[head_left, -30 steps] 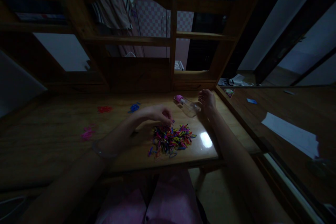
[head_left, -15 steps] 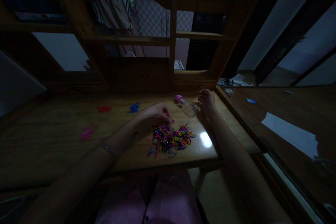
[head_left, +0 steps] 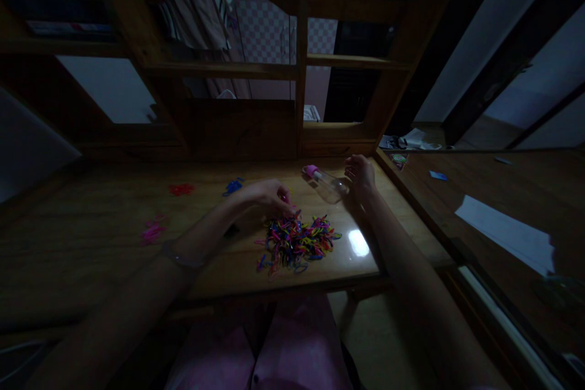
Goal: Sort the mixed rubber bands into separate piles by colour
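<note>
A mixed pile of small, many-coloured rubber bands lies on the wooden desk. My left hand reaches over its far-left edge, thumb and fingers pinched together at the bands. What sits between those fingertips is too small and dark to make out. Farther back, a clear bottle with a pink cap lies on its side, cap pointing left. Just right of the bottle's base rests my right hand, fingers loosely curled and apart, with nothing seen in them.
Small separate heaps lie to the left: red bands, blue bands and pink bands. A wooden shelf unit rises behind the desk. On the right-hand surface are white paper and a blue card.
My left hand has shifted slightly left, its fingertips dipping lower against the pile. My right hand and the bottle have stayed put.
</note>
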Demonstrator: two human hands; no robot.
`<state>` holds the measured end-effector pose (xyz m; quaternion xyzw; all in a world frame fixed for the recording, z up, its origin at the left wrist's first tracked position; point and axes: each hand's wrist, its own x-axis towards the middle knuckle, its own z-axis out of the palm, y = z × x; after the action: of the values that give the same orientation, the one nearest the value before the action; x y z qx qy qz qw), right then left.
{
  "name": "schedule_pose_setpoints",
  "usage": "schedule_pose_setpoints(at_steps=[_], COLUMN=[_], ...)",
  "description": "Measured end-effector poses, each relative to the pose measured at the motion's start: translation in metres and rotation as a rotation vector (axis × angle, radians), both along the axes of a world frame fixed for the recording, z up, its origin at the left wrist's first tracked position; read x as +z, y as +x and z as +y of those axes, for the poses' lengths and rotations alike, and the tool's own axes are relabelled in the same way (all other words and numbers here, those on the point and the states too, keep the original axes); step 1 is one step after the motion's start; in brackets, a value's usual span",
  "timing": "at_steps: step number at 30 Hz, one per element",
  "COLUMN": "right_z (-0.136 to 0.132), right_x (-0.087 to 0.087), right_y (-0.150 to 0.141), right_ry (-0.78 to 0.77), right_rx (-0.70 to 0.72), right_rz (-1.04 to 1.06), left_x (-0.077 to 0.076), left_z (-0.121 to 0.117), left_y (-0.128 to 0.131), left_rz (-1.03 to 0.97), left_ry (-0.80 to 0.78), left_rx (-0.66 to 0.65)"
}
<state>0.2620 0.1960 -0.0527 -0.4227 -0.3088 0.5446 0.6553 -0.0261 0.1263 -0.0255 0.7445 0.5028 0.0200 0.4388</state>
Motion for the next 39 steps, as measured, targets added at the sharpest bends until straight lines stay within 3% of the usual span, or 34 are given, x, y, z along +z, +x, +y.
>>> schedule_pose_setpoints(at_steps=[7, 14, 20, 25, 33, 39], right_z=[0.001, 0.003, 0.003, 0.003, 0.003, 0.002], right_x=[-0.003, -0.006, -0.007, -0.006, -0.006, -0.006], right_y=[0.001, -0.001, 0.000, 0.000, -0.002, -0.004], right_ry=[0.006, 0.012, 0.017, 0.011, 0.013, 0.002], right_rx=[0.006, 0.017, 0.019, 0.021, 0.031, 0.033], right_rz=[-0.014, -0.033, -0.050, -0.063, -0.068, -0.072], left_x=[0.002, -0.001, -0.005, -0.016, -0.009, -0.014], left_z=[-0.004, -0.004, -0.011, -0.012, -0.015, -0.013], left_y=[-0.019, -0.051, -0.045, -0.040, -0.044, -0.044], left_rz=[-0.125, -0.120, -0.025, -0.060, -0.032, -0.042], left_ry=[-0.080, -0.126, -0.067, -0.067, -0.070, -0.012], left_rx=[-0.063, -0.077, -0.041, -0.009, -0.038, -0.047])
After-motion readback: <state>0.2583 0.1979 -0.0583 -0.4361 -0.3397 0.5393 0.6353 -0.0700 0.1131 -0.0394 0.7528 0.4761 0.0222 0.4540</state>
